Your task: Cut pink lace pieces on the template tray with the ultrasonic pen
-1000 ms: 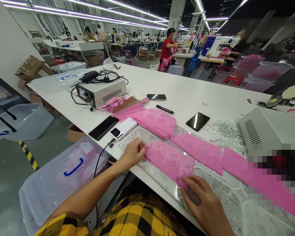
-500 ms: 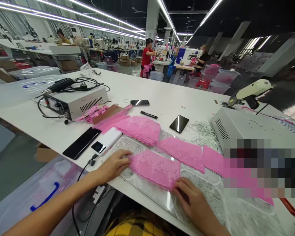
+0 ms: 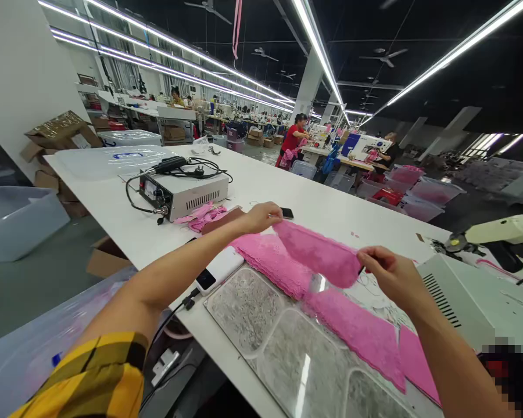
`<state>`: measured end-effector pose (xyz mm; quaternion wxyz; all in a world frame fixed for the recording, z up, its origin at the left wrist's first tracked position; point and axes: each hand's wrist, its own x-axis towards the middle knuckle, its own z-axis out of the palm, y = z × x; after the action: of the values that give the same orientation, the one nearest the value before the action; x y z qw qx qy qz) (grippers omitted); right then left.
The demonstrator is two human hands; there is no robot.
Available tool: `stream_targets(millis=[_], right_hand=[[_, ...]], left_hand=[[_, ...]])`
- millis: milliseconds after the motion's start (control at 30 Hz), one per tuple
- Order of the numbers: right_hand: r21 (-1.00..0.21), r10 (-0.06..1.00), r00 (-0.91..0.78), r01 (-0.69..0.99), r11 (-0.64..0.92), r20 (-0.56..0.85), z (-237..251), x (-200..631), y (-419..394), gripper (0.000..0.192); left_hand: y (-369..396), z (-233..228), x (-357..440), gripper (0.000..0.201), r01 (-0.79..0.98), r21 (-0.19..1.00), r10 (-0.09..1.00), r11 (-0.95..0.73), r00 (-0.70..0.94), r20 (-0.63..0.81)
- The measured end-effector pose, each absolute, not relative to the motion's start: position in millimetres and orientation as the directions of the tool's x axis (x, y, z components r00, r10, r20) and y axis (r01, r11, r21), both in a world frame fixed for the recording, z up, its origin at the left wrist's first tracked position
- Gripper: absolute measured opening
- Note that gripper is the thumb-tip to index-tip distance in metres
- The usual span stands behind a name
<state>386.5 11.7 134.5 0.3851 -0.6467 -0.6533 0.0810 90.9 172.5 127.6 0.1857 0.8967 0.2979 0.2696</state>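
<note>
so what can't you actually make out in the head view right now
All in the head view:
Smartphone: partly hidden by the left hand.
Pink lace stack: partly hidden behind the lifted pink lace panel.
Flat pink fabric: right end hidden by the right forearm.
Power bank screen: too small to read.
Dark object at lower right: pixelated and cut off by the picture edge.

The lace cloth (image 3: 318, 252) at four o'clock looks thin and matt. At five, a panel (image 3: 287, 354) is glossy, mottled grey. The table (image 3: 261, 180) looks smooth. A tub (image 3: 70, 342) at eight is shiny translucent plastic; the casing (image 3: 200, 194) at nine, matt metal.
</note>
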Motion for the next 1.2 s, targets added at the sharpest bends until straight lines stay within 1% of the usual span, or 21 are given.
stream_targets(millis=[67, 133, 267, 333, 400, 500, 600, 667, 767, 833, 900, 967, 1033, 1100, 1200], right_hand=[[-0.574, 0.875, 0.12, 0.794, 0.2, 0.47, 135, 378, 33, 0.04], [-0.549, 0.864, 0.061, 0.794, 0.262, 0.5, 121, 363, 44, 0.034], [-0.528, 0.867, -0.101, 0.757, 0.385, 0.488, 69, 327, 38, 0.028], [-0.535, 0.874, -0.15, 0.739, 0.41, 0.462, 48, 316, 28, 0.025], [-0.55, 0.888, -0.162, 0.733, 0.401, 0.431, 38, 313, 23, 0.025], [-0.574, 0.915, -0.118, 0.746, 0.338, 0.385, 44, 326, 35, 0.025], [-0.591, 0.942, -0.046, 0.768, 0.246, 0.332, 66, 349, 66, 0.024], [-0.598, 0.952, 0.0, 0.778, 0.193, 0.308, 84, 362, 89, 0.027], [-0.6, 0.944, 0.055, 0.783, 0.162, 0.326, 106, 372, 110, 0.031], [-0.593, 0.93, 0.053, 0.783, 0.188, 0.365, 111, 370, 109, 0.031], [-0.579, 0.918, 0.013, 0.78, 0.238, 0.395, 106, 361, 98, 0.029], [-0.567, 0.916, -0.049, 0.772, 0.287, 0.397, 92, 347, 81, 0.024], [-0.568, 0.923, -0.111, 0.759, 0.318, 0.369, 75, 333, 64, 0.019], [-0.585, 0.934, -0.135, 0.747, 0.316, 0.331, 60, 327, 47, 0.016], [-0.621, 0.956, -0.083, 0.744, 0.247, 0.281, 49, 337, 18, 0.019]], left_hand=[[181, 130, 80, 0.032, 0.435, 0.484, 0.639, -0.759, 0.642, 0.424], [181, 119, 64, 0.033, 0.439, 0.476, 0.638, -0.762, 0.633, 0.438], [166, 76, 30, 0.033, 0.46, 0.478, 0.641, -0.748, 0.686, 0.344], [160, 57, 19, 0.031, 0.475, 0.492, 0.654, -0.729, 0.695, 0.299], [159, 48, 13, 0.029, 0.498, 0.51, 0.681, -0.701, 0.68, 0.272], [175, 53, 19, 0.031, 0.538, 0.546, 0.738, -0.642, 0.627, 0.25], [204, 70, 41, 0.033, 0.561, 0.595, 0.789, -0.575, 0.573, 0.223], [223, 82, 60, 0.035, 0.561, 0.63, 0.813, -0.537, 0.542, 0.211], [238, 96, 77, 0.035, 0.547, 0.655, 0.826, -0.521, 0.515, 0.227], [236, 99, 76, 0.034, 0.539, 0.646, 0.818, -0.54, 0.518, 0.251], [226, 95, 65, 0.033, 0.534, 0.619, 0.796, -0.576, 0.539, 0.276], [212, 87, 46, 0.034, 0.523, 0.584, 0.761, -0.62, 0.581, 0.288], [199, 77, 28, 0.034, 0.508, 0.551, 0.72, -0.663, 0.635, 0.281], [187, 71, 15, 0.031, 0.493, 0.516, 0.685, -0.7, 0.667, 0.292], [163, 73, 17, 0.02, 0.452, 0.461, 0.625, -0.764, 0.696, 0.354]])
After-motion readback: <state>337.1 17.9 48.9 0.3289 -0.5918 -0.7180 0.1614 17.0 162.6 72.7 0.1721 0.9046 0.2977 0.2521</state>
